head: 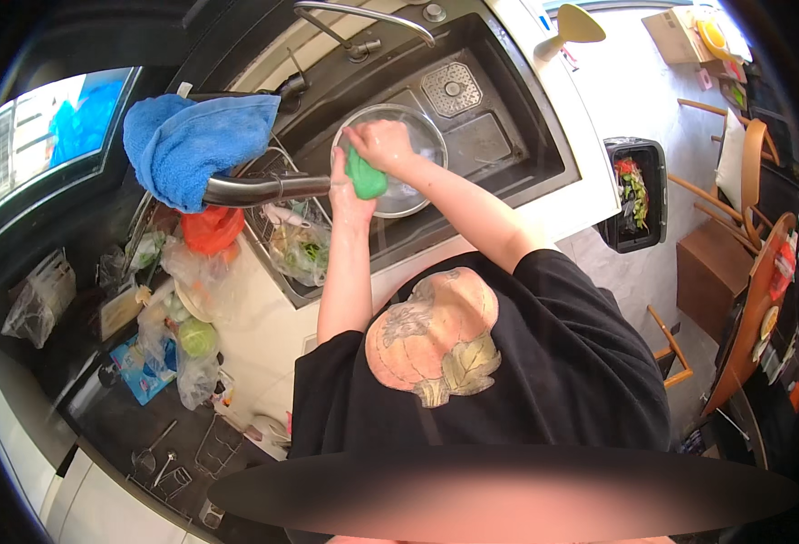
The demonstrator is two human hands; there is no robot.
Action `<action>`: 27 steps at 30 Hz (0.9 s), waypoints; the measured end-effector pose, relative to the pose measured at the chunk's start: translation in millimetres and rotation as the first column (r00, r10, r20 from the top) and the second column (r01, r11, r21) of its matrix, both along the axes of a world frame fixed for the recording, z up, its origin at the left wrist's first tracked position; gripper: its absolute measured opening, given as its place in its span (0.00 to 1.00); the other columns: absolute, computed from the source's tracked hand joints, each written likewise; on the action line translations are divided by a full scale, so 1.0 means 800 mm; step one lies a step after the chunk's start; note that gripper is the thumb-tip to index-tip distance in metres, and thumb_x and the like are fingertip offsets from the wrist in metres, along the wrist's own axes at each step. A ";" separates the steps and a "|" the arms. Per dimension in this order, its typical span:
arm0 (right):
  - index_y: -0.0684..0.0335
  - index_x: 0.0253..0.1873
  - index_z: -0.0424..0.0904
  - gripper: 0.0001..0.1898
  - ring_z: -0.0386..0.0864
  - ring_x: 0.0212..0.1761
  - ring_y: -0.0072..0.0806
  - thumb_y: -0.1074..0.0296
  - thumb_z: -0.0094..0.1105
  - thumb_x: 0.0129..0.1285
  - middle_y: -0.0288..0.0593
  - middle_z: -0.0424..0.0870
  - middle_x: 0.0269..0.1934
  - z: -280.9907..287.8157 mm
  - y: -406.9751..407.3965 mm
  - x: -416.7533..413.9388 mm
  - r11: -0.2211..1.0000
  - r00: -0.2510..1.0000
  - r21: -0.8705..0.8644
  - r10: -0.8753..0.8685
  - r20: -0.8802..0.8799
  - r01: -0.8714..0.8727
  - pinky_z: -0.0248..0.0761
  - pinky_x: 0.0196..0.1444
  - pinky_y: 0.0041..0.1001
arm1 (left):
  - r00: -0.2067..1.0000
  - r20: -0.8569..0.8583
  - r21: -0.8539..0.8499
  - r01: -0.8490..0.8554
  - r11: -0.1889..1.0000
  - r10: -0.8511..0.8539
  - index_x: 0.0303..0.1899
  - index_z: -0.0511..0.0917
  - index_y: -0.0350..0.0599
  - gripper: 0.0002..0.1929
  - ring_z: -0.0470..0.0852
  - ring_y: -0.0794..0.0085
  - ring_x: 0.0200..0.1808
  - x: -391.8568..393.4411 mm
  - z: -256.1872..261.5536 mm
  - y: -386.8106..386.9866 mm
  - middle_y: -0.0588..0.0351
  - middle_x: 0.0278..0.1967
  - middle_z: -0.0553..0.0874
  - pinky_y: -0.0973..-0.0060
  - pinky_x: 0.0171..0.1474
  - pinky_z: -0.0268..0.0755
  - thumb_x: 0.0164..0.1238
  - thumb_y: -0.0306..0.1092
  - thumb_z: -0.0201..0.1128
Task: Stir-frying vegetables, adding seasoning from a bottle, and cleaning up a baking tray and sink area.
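A wrung-up green cloth [365,175] is squeezed between my two hands above a round metal basin [421,197] in the dark sink [515,122]. My left hand [352,187] grips the cloth from the near left side, thumb pointing up along it. My right hand [382,144] is closed over its upper end. Both hands look wet. The basin seems to hold clear water. A curved faucet spout [386,17] arches over the sink's far side, away from the basin.
A blue towel [195,146] hangs over a metal pipe [263,190] left of my hands. Beside the basin, a wire basket [256,234] holds bagged greens. Bagged vegetables and a cabbage [197,338] lie on the left counter. A black bin [654,197] with scraps stands at right.
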State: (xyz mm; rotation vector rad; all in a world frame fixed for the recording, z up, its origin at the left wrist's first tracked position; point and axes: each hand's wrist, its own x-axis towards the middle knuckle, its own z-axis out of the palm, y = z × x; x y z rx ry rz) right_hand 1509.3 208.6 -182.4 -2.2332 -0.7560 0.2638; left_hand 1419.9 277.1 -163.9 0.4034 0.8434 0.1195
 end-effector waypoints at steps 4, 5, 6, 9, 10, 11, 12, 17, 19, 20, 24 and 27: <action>0.58 0.30 0.85 0.23 0.83 0.32 0.46 0.46 0.51 0.68 0.51 0.83 0.26 -0.015 0.002 -0.002 0.983 0.922 0.153 0.151 -0.357 -0.102 0.75 0.36 0.39 | 0.998 -0.040 0.096 0.044 0.994 -0.040 0.53 0.75 0.40 0.21 0.81 0.63 0.51 -0.028 0.036 0.020 0.52 0.48 0.83 0.64 0.56 0.73 0.72 0.49 0.56; 0.59 0.32 0.85 0.22 0.84 0.35 0.44 0.46 0.52 0.68 0.50 0.84 0.28 -0.024 0.001 -0.003 0.941 0.829 0.311 0.279 -0.484 -0.135 0.75 0.39 0.36 | 0.994 -0.001 0.135 0.105 0.985 -0.106 0.54 0.75 0.40 0.20 0.81 0.63 0.51 -0.041 0.035 0.028 0.51 0.48 0.83 0.64 0.55 0.74 0.71 0.46 0.58; 0.59 0.32 0.85 0.22 0.84 0.35 0.44 0.46 0.52 0.68 0.50 0.84 0.28 -0.030 -0.001 -0.004 0.943 0.830 0.308 0.272 -0.487 -0.128 0.75 0.39 0.36 | 0.994 -0.088 0.268 0.080 0.960 -0.058 0.55 0.74 0.39 0.18 0.81 0.63 0.51 -0.058 0.033 0.034 0.51 0.47 0.83 0.64 0.55 0.74 0.69 0.38 0.61; 0.60 0.37 0.84 0.18 0.82 0.39 0.32 0.49 0.57 0.67 0.41 0.84 0.32 -0.025 -0.010 -0.005 0.686 0.777 0.685 0.561 -0.286 -0.243 0.71 0.43 0.30 | 0.984 -0.140 0.384 0.155 0.910 -0.108 0.56 0.74 0.38 0.19 0.82 0.66 0.50 -0.107 0.036 0.075 0.52 0.47 0.83 0.67 0.53 0.75 0.66 0.31 0.63; 0.61 0.41 0.82 0.14 0.78 0.40 0.25 0.55 0.58 0.68 0.36 0.82 0.35 -0.003 -0.016 -0.001 0.703 0.566 0.651 0.672 -0.478 -0.285 0.70 0.45 0.26 | 0.984 -0.142 0.380 0.155 0.912 -0.108 0.56 0.74 0.38 0.19 0.82 0.66 0.50 -0.115 0.048 0.078 0.52 0.47 0.83 0.67 0.53 0.75 0.66 0.31 0.63; 0.62 0.44 0.81 0.11 0.75 0.42 0.18 0.60 0.58 0.69 0.31 0.81 0.37 0.014 -0.020 0.001 0.705 0.307 0.627 0.709 -0.635 -0.332 0.68 0.47 0.23 | 0.958 -0.242 0.515 0.263 0.816 -0.156 0.52 0.77 0.39 0.17 0.83 0.66 0.46 -0.117 0.071 0.078 0.54 0.44 0.84 0.69 0.51 0.75 0.63 0.32 0.66; 0.62 0.44 0.81 0.11 0.75 0.42 0.18 0.60 0.58 0.69 0.31 0.81 0.37 0.020 -0.020 -0.001 0.704 0.307 0.628 0.710 -0.633 -0.332 0.68 0.47 0.23 | 0.921 -0.345 0.625 0.371 0.687 -0.183 0.48 0.81 0.40 0.16 0.84 0.66 0.41 -0.120 0.087 0.081 0.55 0.41 0.84 0.71 0.50 0.75 0.61 0.33 0.69; 0.61 0.46 0.79 0.10 0.72 0.38 0.15 0.63 0.61 0.65 0.30 0.78 0.32 0.033 -0.024 0.002 0.614 0.312 0.664 0.789 -0.529 -0.428 0.68 0.44 0.22 | 0.684 -0.720 0.685 0.727 0.036 -0.115 0.34 0.87 0.38 0.11 0.82 0.62 0.47 -0.141 0.098 0.098 0.53 0.42 0.85 0.66 0.56 0.69 0.53 0.35 0.75; 0.61 0.45 0.80 0.09 0.74 0.37 0.17 0.63 0.62 0.64 0.31 0.79 0.32 0.033 -0.031 0.014 0.659 0.385 0.603 0.752 -0.535 -0.449 0.69 0.43 0.23 | 0.835 -0.550 0.830 0.543 -0.126 -0.025 0.35 0.86 0.38 0.11 0.80 0.61 0.51 -0.144 0.099 0.095 0.52 0.42 0.85 0.66 0.59 0.66 0.52 0.32 0.75; 0.61 0.44 0.81 0.09 0.76 0.36 0.19 0.64 0.63 0.63 0.33 0.81 0.31 0.034 -0.035 0.020 0.705 0.457 0.538 0.710 -0.536 -0.463 0.70 0.42 0.24 | 0.836 -0.549 0.831 0.542 -0.128 -0.026 0.35 0.86 0.38 0.11 0.80 0.61 0.51 -0.147 0.100 0.098 0.52 0.42 0.85 0.66 0.59 0.66 0.52 0.32 0.75; 0.62 0.38 0.85 0.10 0.83 0.34 0.29 0.61 0.66 0.59 0.42 0.87 0.31 0.060 -0.057 0.042 0.789 0.678 0.315 0.615 -0.404 -0.528 0.74 0.40 0.30 | 0.880 -0.461 0.887 0.457 -0.058 -0.115 0.34 0.85 0.37 0.08 0.79 0.62 0.53 -0.159 0.101 0.103 0.50 0.44 0.86 0.67 0.61 0.65 0.54 0.29 0.73; 0.62 0.41 0.84 0.11 0.82 0.35 0.29 0.60 0.64 0.61 0.41 0.86 0.32 0.059 -0.065 0.049 0.782 0.631 0.383 0.624 -0.461 -0.492 0.73 0.42 0.29 | 0.897 -0.402 0.886 0.432 0.169 -0.185 0.33 0.85 0.35 0.06 0.80 0.68 0.50 -0.158 0.102 0.098 0.51 0.44 0.86 0.72 0.57 0.67 0.57 0.27 0.71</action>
